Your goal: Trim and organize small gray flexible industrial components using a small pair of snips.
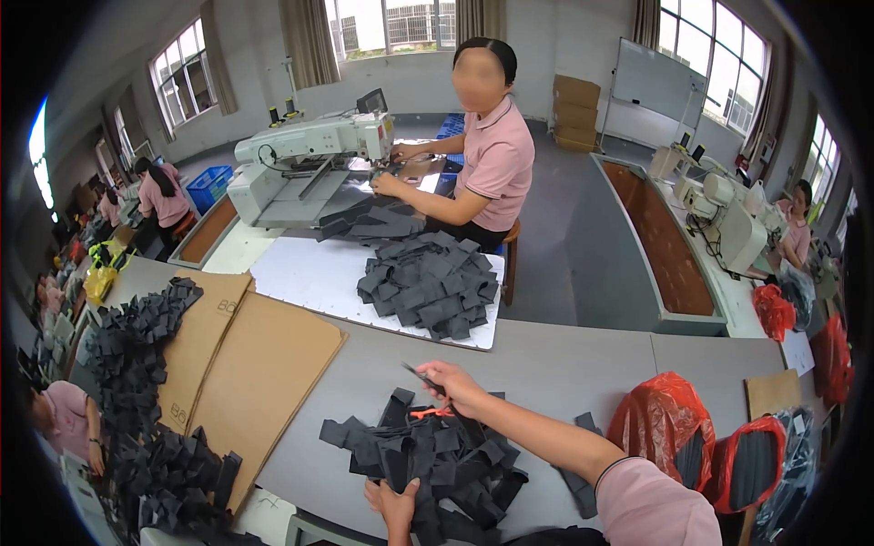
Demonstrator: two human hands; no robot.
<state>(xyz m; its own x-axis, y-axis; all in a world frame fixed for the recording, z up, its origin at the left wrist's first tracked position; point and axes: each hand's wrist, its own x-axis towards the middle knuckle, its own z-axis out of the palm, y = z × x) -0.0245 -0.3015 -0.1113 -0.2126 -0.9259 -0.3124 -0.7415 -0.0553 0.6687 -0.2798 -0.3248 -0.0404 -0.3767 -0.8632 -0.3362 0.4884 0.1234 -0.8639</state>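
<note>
Grey worktable (583,359) runs across a sewing workshop, with flattened cardboard (264,364) at my left and red bags (669,419) at my right. Near me lies a heap of dark fabric pieces (437,460). My right hand (455,387) is clenched on small snips (421,378) with an orange handle, blades pointing left over the heap's far edge. My left hand (393,502) grasps a piece at the heap's near edge. I judge I'm mid-trim, picking pieces one by one; the next move calls for lifting that piece clear and bringing the blades to its edge. Across the table, a person in pink (496,155) feeds a sewing machine (309,159) beside another dark pile (428,282)
</note>
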